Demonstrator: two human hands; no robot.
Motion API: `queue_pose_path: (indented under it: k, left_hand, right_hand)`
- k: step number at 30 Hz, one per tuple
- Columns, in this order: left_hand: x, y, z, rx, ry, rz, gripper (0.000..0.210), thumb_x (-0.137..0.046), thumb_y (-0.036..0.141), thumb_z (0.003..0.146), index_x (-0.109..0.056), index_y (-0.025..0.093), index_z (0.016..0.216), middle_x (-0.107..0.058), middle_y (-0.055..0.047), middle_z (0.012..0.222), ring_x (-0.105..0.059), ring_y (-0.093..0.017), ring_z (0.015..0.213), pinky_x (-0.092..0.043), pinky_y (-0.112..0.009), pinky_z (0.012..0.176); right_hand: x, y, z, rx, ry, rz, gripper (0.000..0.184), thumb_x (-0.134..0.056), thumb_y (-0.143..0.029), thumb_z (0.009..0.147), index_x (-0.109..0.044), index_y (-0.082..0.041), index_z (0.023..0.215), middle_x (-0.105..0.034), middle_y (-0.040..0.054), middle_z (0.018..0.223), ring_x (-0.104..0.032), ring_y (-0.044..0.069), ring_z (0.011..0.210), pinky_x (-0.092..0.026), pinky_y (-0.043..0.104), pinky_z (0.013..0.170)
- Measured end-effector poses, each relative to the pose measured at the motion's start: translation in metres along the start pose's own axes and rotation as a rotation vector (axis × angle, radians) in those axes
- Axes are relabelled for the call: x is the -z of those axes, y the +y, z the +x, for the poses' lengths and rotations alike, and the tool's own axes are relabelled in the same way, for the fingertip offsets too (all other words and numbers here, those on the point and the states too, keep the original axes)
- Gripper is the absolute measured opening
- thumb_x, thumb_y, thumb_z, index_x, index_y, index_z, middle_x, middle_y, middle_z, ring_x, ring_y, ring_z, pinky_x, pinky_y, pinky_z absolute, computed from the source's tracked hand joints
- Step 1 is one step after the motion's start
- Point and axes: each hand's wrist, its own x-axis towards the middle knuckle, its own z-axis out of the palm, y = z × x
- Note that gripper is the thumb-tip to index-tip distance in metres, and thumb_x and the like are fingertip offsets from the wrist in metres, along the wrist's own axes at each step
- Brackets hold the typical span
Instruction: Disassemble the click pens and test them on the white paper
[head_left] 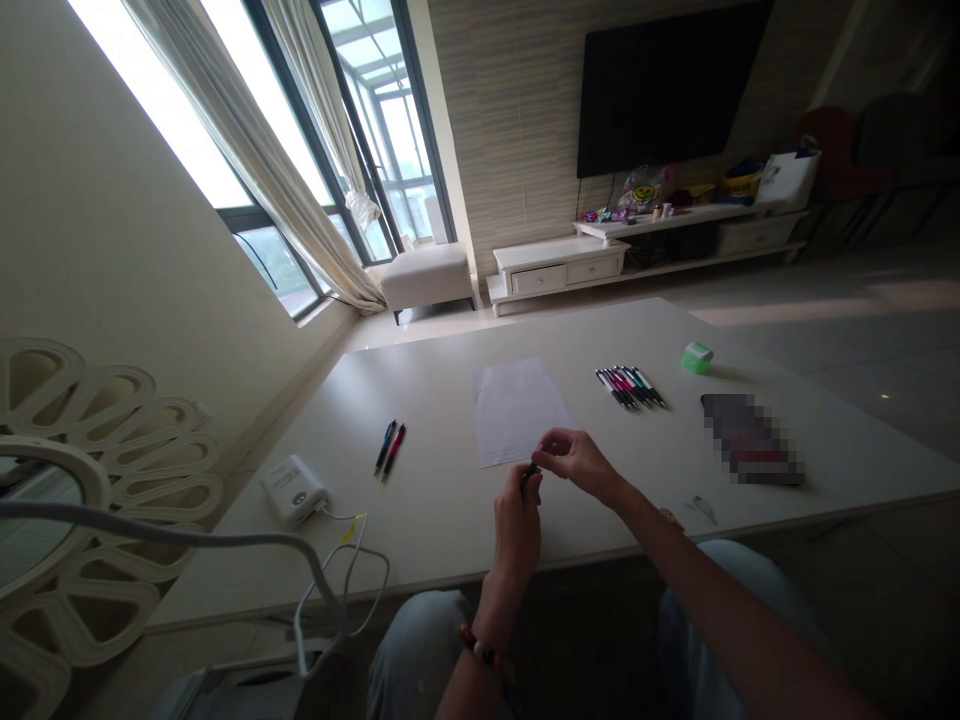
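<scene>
Over the near edge of the white table (442, 530), my two hands meet at a slim dark pen (529, 469), of which only a short piece shows. My left hand (517, 505) is closed around it from below. The fingertips of my right hand (571, 458) pinch its upper end. Just beyond them lies a white sheet of paper (517, 405) with faint writing along its near edge. To the left, a blue pen (385, 447) and a red pen (394, 453) lie side by side. A row of several pens (630, 388) rests right of the paper.
A green and white small box (697, 358) stands at the right, behind a blurred-out dark flat object (750, 440). A white power adapter (295, 490) with a cable (352, 545) sits at the left. Near the right front edge lies a small clear item (701, 508).
</scene>
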Motion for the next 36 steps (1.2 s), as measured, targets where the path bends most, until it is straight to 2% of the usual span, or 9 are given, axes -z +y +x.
queue_pose_path:
  k: [5, 10, 14, 18, 22, 26, 29, 31, 36]
  left_hand:
    - [0.000, 0.001, -0.001, -0.003, -0.005, -0.003, 0.028, -0.042, 0.039, 0.086, -0.058, 0.017, 0.094, -0.047, 0.004, 0.059, -0.041, -0.011, 0.054, -0.032, -0.023, 0.054]
    - [0.000, -0.001, -0.001, -0.001, 0.017, -0.023, 0.030, -0.041, 0.039, 0.087, -0.059, 0.018, 0.097, -0.048, 0.004, 0.059, -0.043, -0.011, 0.054, -0.033, -0.022, 0.054]
    - [0.000, -0.003, -0.002, -0.053, 0.045, -0.011, 0.029, -0.044, 0.037, 0.086, -0.063, 0.018, 0.098, -0.061, -0.002, 0.070, -0.052, -0.014, 0.061, -0.039, -0.024, 0.061]
    - [0.001, -0.003, -0.001, -0.061, 0.137, -0.075, 0.023, -0.053, 0.037, 0.082, -0.065, 0.021, 0.095, -0.067, -0.005, 0.087, -0.059, -0.018, 0.075, -0.042, -0.028, 0.072]
    - [0.010, -0.008, 0.009, 0.186, 0.178, -0.568, 0.028, -0.053, 0.044, 0.082, -0.059, 0.017, 0.083, -0.066, -0.003, 0.071, -0.061, -0.016, 0.067, -0.045, -0.028, 0.067]
    - [0.022, -0.014, 0.021, 0.342, 0.190, -1.155, 0.026, -0.059, 0.042, 0.078, -0.053, 0.017, 0.076, -0.066, -0.008, 0.104, -0.063, -0.020, 0.092, -0.045, -0.037, 0.083]
    - [0.020, -0.014, 0.020, 0.391, 0.100, -1.259, 0.026, -0.064, 0.041, 0.074, -0.057, 0.017, 0.080, -0.063, -0.010, 0.112, -0.061, -0.022, 0.097, -0.043, -0.039, 0.088]
    - [0.013, -0.012, 0.016, 0.420, 0.016, -1.234, 0.033, -0.066, 0.043, 0.073, -0.060, 0.016, 0.091, -0.064, -0.011, 0.109, -0.061, -0.022, 0.098, -0.043, -0.037, 0.088]
    - [-0.004, -0.005, 0.005, 0.428, -0.224, -0.869, 0.042, -0.061, 0.050, 0.074, -0.061, 0.013, 0.096, -0.068, -0.014, 0.099, -0.065, -0.021, 0.083, -0.046, -0.031, 0.074]
  right_hand:
    - [-0.003, 0.001, 0.000, 0.083, 0.041, 0.013, 0.030, -0.072, -0.043, 0.063, -0.065, -0.015, 0.070, -0.062, 0.0036, 0.079, -0.055, 0.013, 0.067, -0.045, 0.026, 0.060]
    - [0.000, 0.003, 0.001, 0.014, -0.065, 0.091, 0.030, -0.069, -0.043, 0.068, -0.068, -0.015, 0.080, -0.066, 0.0054, 0.081, -0.059, 0.017, 0.074, -0.047, 0.030, 0.069]
    - [-0.007, 0.009, 0.001, 0.001, 0.080, 0.050, 0.030, -0.073, -0.042, 0.061, -0.064, -0.014, 0.068, -0.065, 0.0033, 0.068, -0.059, 0.016, 0.061, -0.046, 0.029, 0.060]
    - [-0.020, 0.008, -0.001, 0.042, 0.240, -0.048, 0.028, -0.070, -0.041, 0.065, -0.062, -0.014, 0.067, -0.063, 0.0029, 0.064, -0.058, 0.016, 0.058, -0.045, 0.026, 0.054]
    - [-0.025, 0.004, -0.006, 0.121, 0.188, -0.163, 0.020, -0.060, -0.031, 0.075, -0.065, -0.017, 0.089, -0.065, 0.0035, 0.073, -0.059, 0.015, 0.064, -0.047, 0.025, 0.057]
    - [-0.033, 0.004, -0.014, 0.156, -0.045, -0.227, 0.035, -0.068, -0.025, 0.067, -0.063, -0.021, 0.102, -0.065, 0.0009, 0.074, -0.057, 0.012, 0.059, -0.046, 0.024, 0.055]
    - [-0.044, 0.004, -0.018, 0.154, -0.101, -0.111, 0.035, -0.072, -0.031, 0.063, -0.066, -0.020, 0.096, -0.065, 0.0012, 0.073, -0.057, 0.013, 0.060, -0.046, 0.024, 0.054]
    - [-0.046, 0.004, -0.016, 0.151, -0.031, -0.018, 0.030, -0.070, -0.036, 0.067, -0.067, -0.018, 0.090, -0.065, 0.0019, 0.071, -0.058, 0.015, 0.062, -0.046, 0.026, 0.056]
    - [-0.009, 0.000, 0.004, 0.122, 0.448, 0.313, 0.023, -0.064, -0.041, 0.074, -0.063, -0.018, 0.078, -0.063, 0.0032, 0.077, -0.057, 0.015, 0.068, -0.046, 0.028, 0.062]
